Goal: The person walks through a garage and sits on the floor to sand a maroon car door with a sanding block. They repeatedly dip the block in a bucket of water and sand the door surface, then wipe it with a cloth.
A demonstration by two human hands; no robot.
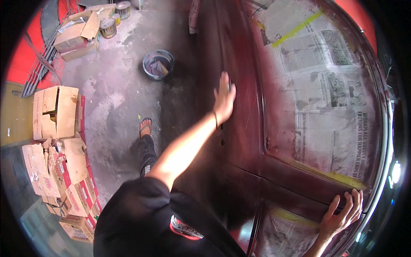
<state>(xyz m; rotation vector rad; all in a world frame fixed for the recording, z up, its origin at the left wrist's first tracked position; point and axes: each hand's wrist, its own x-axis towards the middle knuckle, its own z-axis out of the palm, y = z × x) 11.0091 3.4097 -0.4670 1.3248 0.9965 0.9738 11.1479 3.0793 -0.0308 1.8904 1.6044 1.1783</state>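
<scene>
My left hand (224, 99) is pressed against the side of a dark maroon car door (244, 124), fingers pointing away from me. A small dark edge shows between its thumb and fingers; the thing itself is mostly hidden under the palm. My right hand (343, 214) rests on the maroon pillar between the two windows, near the roof edge, its fingers slightly apart and bent over the surface. Newspaper (317, 98) covers the larger window, held by yellow masking tape (297, 29). More masking paper (282, 235) covers the window nearest me.
On the concrete floor (113, 98) to the left stands a dark bucket (158, 65) with pale-edged contents. Worn cardboard boxes (55, 167) are stacked along the left side. Another open box (79, 32) and paint cans (108, 28) sit at the far left. My sandalled foot (145, 127) stands beside the car.
</scene>
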